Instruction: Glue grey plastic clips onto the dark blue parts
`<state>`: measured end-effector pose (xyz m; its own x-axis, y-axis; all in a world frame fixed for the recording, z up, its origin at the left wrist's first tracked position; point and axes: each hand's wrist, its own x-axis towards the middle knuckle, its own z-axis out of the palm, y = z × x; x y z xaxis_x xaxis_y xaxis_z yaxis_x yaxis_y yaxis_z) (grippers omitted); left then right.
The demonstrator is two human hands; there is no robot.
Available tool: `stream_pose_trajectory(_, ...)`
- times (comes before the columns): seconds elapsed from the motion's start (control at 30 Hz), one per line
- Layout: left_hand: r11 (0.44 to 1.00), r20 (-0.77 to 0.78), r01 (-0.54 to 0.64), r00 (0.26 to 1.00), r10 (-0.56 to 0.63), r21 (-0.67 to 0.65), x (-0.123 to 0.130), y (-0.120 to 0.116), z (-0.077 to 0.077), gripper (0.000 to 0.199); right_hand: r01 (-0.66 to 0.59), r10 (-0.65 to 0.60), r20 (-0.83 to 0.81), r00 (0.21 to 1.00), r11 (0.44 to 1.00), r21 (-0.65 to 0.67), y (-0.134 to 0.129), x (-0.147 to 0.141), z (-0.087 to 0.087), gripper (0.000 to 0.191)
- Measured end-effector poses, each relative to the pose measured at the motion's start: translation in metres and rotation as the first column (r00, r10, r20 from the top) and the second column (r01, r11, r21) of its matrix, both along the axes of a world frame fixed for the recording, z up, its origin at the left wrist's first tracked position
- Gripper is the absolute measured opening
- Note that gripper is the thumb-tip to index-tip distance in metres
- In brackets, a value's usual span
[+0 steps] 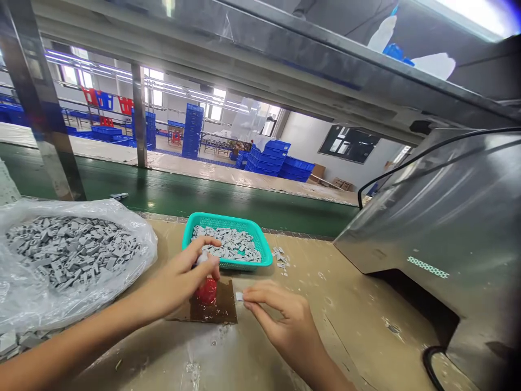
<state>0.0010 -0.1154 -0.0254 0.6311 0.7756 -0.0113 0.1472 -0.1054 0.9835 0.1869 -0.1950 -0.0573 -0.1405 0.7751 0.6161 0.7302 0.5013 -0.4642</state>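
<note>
My right hand [280,312] pinches a small light grey plastic piece [239,297] between thumb and fingertips, at the right edge of a wet brown sheet [226,307]. My left hand [195,266] reaches over the front left corner of a green plastic basket [228,265], its thumb and index finger curved and apart. Something whitish shows in the gap between them; whether the hand touches it is unclear. Grey plastic pieces [234,244] lie in the basket. Just below my left fingers, a shiny red round thing [207,292] rests on the sheet, partly covered by the hand.
At left, a clear plastic bag [148,239] holds many grey pieces [73,252]. Several loose pieces [280,255] lie right of the basket. Behind runs a green conveyor belt [203,190]. A metal machine housing [443,217] stands at right; a metal shelf [260,60] crosses overhead.
</note>
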Motion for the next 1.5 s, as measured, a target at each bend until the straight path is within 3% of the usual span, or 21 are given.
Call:
stream_pose_trajectory(0.1, 0.968, 0.117, -0.091, 0.986, 0.121, -0.234, -0.002, 0.010, 0.003, 0.035, -0.005, 0.001, -0.023, 1.000, 0.984, -0.177, 0.004, 0.013, -0.021, 0.016)
stream_pose_trajectory(0.27, 0.940, 0.158, -0.099, 0.975, 0.158, -0.326, -0.006, 0.013, 0.009, 0.037, 0.050, -0.045, 0.023, 0.999, 0.953, -0.300, 0.007, 0.014, -0.032, 0.014)
stream_pose_trajectory(0.47, 0.933, 0.233, -0.099, 0.954, 0.187, -0.345, -0.011, 0.018, 0.014, 0.035, 0.003, 0.020, 0.082, 0.996, 0.964, -0.267, 0.008, 0.012, -0.034, 0.017)
stream_pose_trajectory(0.7, 0.866, 0.380, 0.065, 0.913, 0.149, -0.496, -0.015, 0.021, 0.013, 0.049, -0.033, 0.055, 0.118, 0.992, 0.982, -0.185, 0.007, 0.011, -0.033, 0.019)
stream_pose_trajectory(0.93, 0.876, 0.350, 0.202, 0.936, -0.041, -0.438, -0.018, 0.020, 0.008, 0.063, -0.051, 0.069, 0.116, 0.991, 0.987, -0.152, 0.007, 0.008, -0.033, 0.019)
stream_pose_trajectory(1.07, 0.880, 0.362, 0.198, 0.932, -0.032, -0.431, -0.019, 0.021, 0.007, 0.058, -0.038, 0.058, 0.127, 0.990, 0.988, -0.152, 0.006, 0.012, -0.034, 0.020)
stream_pose_trajectory(1.27, 0.882, 0.409, 0.209, 0.912, -0.020, -0.422, -0.016, 0.022, 0.008, 0.032, 0.010, 0.000, 0.073, 0.997, 0.989, -0.144, 0.010, 0.012, -0.032, 0.021)
stream_pose_trajectory(1.5, 0.900, 0.353, 0.196, 0.934, -0.050, -0.390, -0.015, 0.020, 0.008, 0.034, -0.007, 0.025, 0.124, 0.992, 0.989, -0.146, 0.012, 0.012, -0.035, 0.020)
